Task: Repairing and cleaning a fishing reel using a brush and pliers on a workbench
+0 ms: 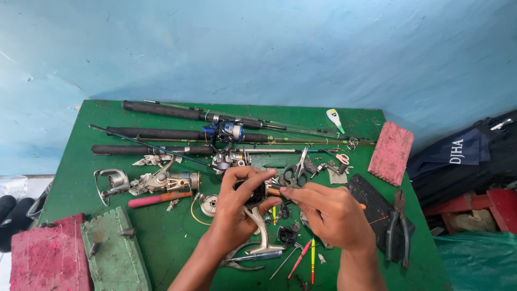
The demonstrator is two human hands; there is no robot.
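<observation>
Near the middle of the green table [161, 237], the left hand [234, 207] wraps its fingers around the dark body of a fishing reel [257, 200], whose silver foot hangs down toward 6 o'clock. The right hand [331, 213] comes in from 3 o'clock and pinches a thin orange-handled tool [273, 191] at its tip, pressed against the reel; most of that tool is hidden under the palm, so its kind is hard to make out.

At 12 o'clock from the hands, three fishing rods [161, 133] with black foam handles lie side by side across the table. A white and green float [334, 118] sits at 1 o'clock. A pink ribbed foam block [391, 152] lies at 2 o'clock by the table edge. Another pink block [48, 258] and a worn green block [116, 256] sit at 8 o'clock, both cut off by the frame's bottom edge. A second silver reel [164, 181] and a loose wire bail [110, 182] lie at 9 o'clock, above a pink-handled tool [159, 200]. Pliers [398, 229] rest at 4 o'clock beside a black tray [371, 196]. Scissors [293, 173] lie just above the hands.

A dark blue cloth bag [466, 153] with white lettering lies off the table at 3 o'clock, partly cut off. Small parts under the hands are too cluttered to tell apart
</observation>
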